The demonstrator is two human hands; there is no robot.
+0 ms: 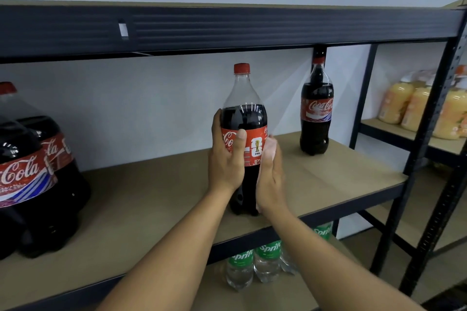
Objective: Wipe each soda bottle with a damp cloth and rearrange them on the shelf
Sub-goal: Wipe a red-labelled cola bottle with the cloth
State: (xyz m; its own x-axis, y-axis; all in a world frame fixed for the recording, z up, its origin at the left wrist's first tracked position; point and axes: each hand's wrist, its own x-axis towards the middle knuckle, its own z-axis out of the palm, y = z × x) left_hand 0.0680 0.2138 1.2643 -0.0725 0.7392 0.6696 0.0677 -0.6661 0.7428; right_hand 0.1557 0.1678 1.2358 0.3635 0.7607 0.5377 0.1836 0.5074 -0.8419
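A cola bottle (244, 113) with a red cap and red label stands upright near the front edge of the brown shelf board (151, 197). My left hand (227, 159) wraps around its left side at the label. My right hand (271, 166) lies flat against its right side, fingers extended, slightly blurred. A second cola bottle (316, 108) stands farther back to the right. Two large cola bottles (32, 171) stand at the left end of the shelf. No cloth is visible.
The dark metal upper shelf beam (227, 28) runs just above the bottle caps. Sprite bottles (255, 262) stand on the shelf below. Orange drink bottles (419, 106) sit on the neighbouring rack at right, behind a black upright post (434, 118).
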